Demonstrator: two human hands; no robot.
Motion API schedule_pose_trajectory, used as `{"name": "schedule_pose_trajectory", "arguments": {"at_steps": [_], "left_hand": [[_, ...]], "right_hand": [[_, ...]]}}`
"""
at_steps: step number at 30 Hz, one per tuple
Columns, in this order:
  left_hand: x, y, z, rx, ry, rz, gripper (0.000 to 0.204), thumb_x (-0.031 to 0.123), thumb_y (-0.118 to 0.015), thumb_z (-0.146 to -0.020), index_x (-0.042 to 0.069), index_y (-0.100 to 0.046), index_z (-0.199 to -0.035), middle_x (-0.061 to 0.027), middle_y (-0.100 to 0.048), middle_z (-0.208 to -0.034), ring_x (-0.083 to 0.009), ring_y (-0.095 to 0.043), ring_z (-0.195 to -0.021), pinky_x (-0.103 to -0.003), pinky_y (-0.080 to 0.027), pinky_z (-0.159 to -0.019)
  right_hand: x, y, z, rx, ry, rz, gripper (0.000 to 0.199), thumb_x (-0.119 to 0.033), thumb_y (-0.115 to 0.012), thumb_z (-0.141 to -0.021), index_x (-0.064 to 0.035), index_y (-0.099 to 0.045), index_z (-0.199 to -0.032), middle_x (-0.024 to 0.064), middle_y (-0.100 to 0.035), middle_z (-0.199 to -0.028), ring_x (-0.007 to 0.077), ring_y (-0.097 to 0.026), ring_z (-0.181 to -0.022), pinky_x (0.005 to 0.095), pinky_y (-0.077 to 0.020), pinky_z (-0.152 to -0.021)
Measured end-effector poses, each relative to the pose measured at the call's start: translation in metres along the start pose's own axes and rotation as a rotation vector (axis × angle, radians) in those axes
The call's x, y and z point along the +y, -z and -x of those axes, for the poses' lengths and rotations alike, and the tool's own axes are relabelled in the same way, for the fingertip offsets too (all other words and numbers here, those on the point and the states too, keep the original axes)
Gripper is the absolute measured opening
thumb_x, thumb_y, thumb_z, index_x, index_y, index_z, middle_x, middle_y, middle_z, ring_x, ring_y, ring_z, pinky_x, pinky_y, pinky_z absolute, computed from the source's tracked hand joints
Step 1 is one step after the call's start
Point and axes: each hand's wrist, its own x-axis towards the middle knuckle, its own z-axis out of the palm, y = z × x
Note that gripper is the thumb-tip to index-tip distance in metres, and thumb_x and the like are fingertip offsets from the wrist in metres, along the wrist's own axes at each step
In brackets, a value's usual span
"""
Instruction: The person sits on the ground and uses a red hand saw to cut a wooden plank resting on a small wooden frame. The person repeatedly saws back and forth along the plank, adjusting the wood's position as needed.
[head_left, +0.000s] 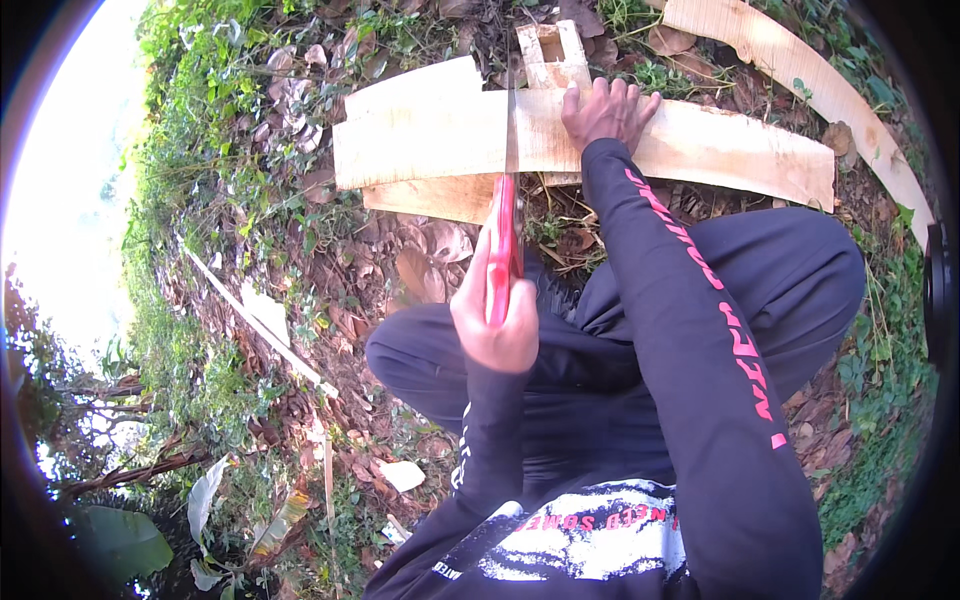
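Observation:
My left hand (512, 338) is wrapped round the red handle (503, 255) of a handsaw, whose thin blade (512, 130) points away from me and crosses a pale wooden board (420, 145). The blade meets the board left of its middle; how deep it sits in the wood I cannot tell. My right hand (608, 112) presses down on the board right of the blade, fingers spread over its far edge. Beneath the board lie another plank (435, 200) and, at the far side, a wooden block with a square opening (562, 74).
A long curved plank (810, 75) lies at the far right. To the left, a thin pale stick (265, 325) and a pale wood scrap (402, 475) rest on dry leaves and weeds. My bent knees (415, 350) are close below the board.

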Motion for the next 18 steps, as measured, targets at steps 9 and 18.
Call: {"name": "schedule_pose_trajectory", "arguments": {"at_steps": [9, 18], "left_hand": [[0.019, 0.015, 0.013, 0.001, 0.227, 0.14, 0.057, -0.008, -0.051, -0.083, -0.015, -0.049, -0.139, -0.0236, -0.064, -0.13, -0.0217, -0.062, -0.117, -0.03, -0.045, -0.103], [0.062, 0.04, 0.059, -0.051, 0.252, 0.125, 0.065, -0.011, -0.044, -0.08, -0.011, -0.045, -0.145, -0.0202, -0.063, -0.136, -0.0175, -0.062, -0.119, -0.027, -0.044, -0.101]], "right_hand": [[0.001, 0.002, -0.004, -0.034, -0.014, -0.001, 0.05, -0.048, -0.05, -0.092, -0.0051, -0.071, -0.105, 0.0136, -0.065, -0.113, 0.0292, -0.052, -0.125, 0.0617, -0.0099, -0.123], [-0.001, 0.001, -0.003, -0.035, -0.002, 0.005, 0.051, -0.049, -0.047, -0.093, -0.0052, -0.069, -0.108, 0.0144, -0.064, -0.113, 0.0297, -0.053, -0.123, 0.0624, -0.0118, -0.122]]}}
